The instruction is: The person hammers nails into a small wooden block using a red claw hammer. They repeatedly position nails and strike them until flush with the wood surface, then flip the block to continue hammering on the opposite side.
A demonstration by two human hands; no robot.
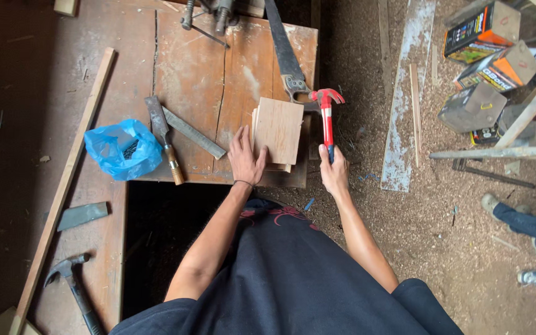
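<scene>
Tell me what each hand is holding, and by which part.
The right hand holds a red claw hammer by the lower end of its handle, head up. The left hand holds nothing; it rests flat against the stacked wood boards.

— How many hammers were there?
— Two: a red claw hammer (pixel 326 118) off the bench's (pixel 218 74) right edge and a dark hammer (pixel 72 285) near its lower left corner.
— Saws and chisels?
— One handsaw (pixel 285 56), one chisel (pixel 164 138).
— Anything else?
— One blue plastic bag (pixel 122 149), and three cardboard boxes (pixel 491 59) on the floor.
</scene>
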